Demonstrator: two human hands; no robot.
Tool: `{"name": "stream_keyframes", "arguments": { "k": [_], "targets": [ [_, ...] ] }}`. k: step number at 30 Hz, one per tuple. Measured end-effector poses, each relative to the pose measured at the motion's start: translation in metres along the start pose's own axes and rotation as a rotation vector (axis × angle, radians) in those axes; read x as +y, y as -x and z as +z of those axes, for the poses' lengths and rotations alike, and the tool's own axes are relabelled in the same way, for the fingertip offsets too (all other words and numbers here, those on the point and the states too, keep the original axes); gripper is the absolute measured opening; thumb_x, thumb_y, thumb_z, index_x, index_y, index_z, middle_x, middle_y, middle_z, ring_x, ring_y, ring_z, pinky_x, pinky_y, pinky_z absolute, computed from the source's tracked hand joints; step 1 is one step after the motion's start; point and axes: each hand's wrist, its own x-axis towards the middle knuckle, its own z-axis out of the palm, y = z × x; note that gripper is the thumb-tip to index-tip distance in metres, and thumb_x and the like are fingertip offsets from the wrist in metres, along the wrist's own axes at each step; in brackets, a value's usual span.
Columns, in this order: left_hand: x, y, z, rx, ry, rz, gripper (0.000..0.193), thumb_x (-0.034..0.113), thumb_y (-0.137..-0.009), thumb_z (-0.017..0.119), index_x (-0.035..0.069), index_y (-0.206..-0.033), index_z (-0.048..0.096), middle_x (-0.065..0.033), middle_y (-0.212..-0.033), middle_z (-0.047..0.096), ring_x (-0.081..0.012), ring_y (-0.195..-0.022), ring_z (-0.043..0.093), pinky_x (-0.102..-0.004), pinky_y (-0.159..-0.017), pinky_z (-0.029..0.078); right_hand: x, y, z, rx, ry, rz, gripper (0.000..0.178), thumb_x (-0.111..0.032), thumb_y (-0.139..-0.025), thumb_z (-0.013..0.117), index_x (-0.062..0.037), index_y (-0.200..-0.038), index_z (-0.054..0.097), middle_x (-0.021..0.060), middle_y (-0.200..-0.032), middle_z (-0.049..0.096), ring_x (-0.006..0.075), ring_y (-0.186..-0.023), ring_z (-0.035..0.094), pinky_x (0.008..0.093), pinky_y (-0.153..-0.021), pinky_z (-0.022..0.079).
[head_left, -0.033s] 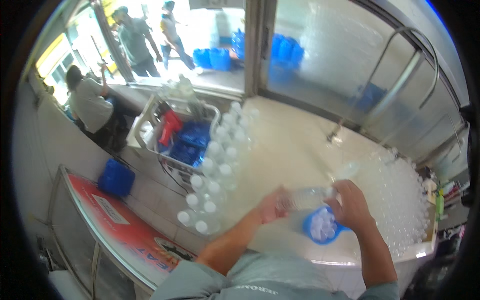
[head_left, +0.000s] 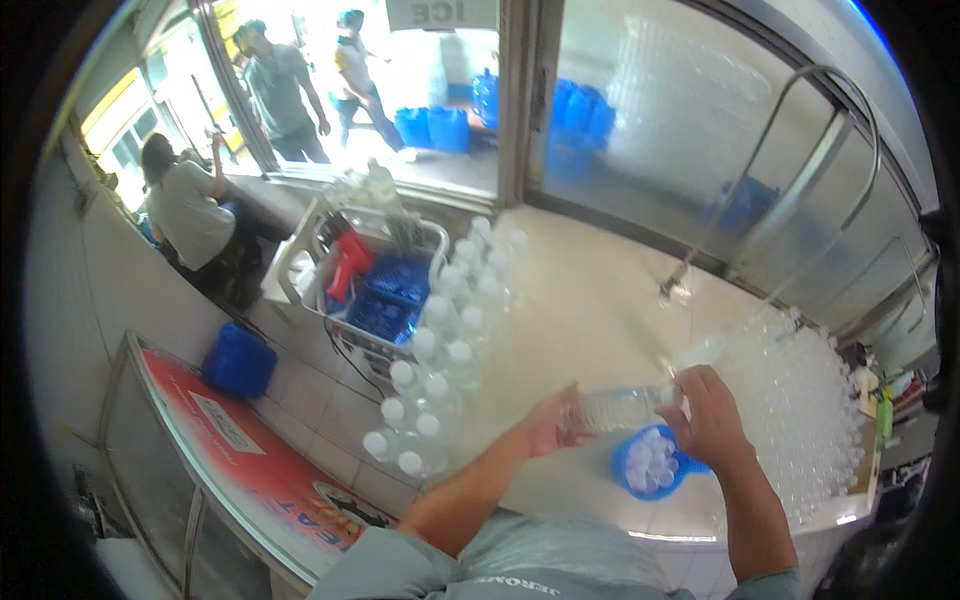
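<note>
A clear plastic bottle (head_left: 618,408) lies sideways in the air over the pale counter (head_left: 575,300). My left hand (head_left: 553,422) wraps round its base end. At the other end, my right hand (head_left: 708,408) has its fingers closed on the white cap (head_left: 669,398) at the neck. Just below the bottle is a blue dipper (head_left: 622,472) filled with white caps (head_left: 656,464); its handle points right, under my right wrist. Rows of white-capped clear bottles (head_left: 440,350) stand along the counter's left side.
Many clear bottles (head_left: 790,430) are packed together at the right. A thin curved pipe (head_left: 868,130) rises near the glass. Left of the counter, a grey basket (head_left: 440,240) holds blue packs and a red heat gun (head_left: 350,262). A person (head_left: 195,205) sits by the window.
The whole view has shifted slightly right and down. Outside, a walking person has moved a little. My hands keep the same grip on the bottle and cap.
</note>
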Motion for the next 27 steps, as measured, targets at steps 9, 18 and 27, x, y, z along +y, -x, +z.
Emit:
{"name": "stream_keyframes", "arguments": {
  "k": [9,18,27],
  "targets": [
    [0.026,-0.008,0.02,0.373,-0.263,0.533,0.039,0.044,-0.11,0.047,0.009,-0.109,0.061,-0.0066,-0.081,0.066,-0.0171,-0.056,0.063,-0.0271,-0.043,0.046,0.079,0.015,0.072,-0.094,-0.289,0.627,0.048,-0.037,-0.102,0.055,0.0043,-0.076,0.057,0.0265,-0.075,0.057,0.0436,-0.069,0.057,0.0535,-0.063,0.043],
    [0.058,-0.114,-0.056,0.755,0.088,0.622,0.032,0.036,-0.109,0.049,0.009,-0.124,0.058,-0.0065,-0.116,0.059,-0.0173,-0.101,0.061,-0.0393,-0.084,0.054,0.093,-0.123,0.151,-0.04,-0.22,0.392,0.042,-0.042,-0.099,0.066,-0.0006,-0.097,0.059,0.0235,-0.088,0.068,0.0439,-0.085,0.066,0.0509,-0.076,0.053],
    [0.119,-0.171,-0.068,0.333,-0.359,0.449,0.057,0.036,-0.104,0.058,0.019,-0.155,0.038,-0.0068,-0.138,0.053,-0.0224,-0.115,0.058,-0.0424,-0.092,0.05,0.084,-0.236,0.218,-0.164,-0.193,0.332,0.042,-0.04,-0.096,0.071,-0.0023,-0.111,0.059,0.0232,-0.107,0.071,0.0423,-0.103,0.069,0.0518,-0.087,0.056]
  ]
}}
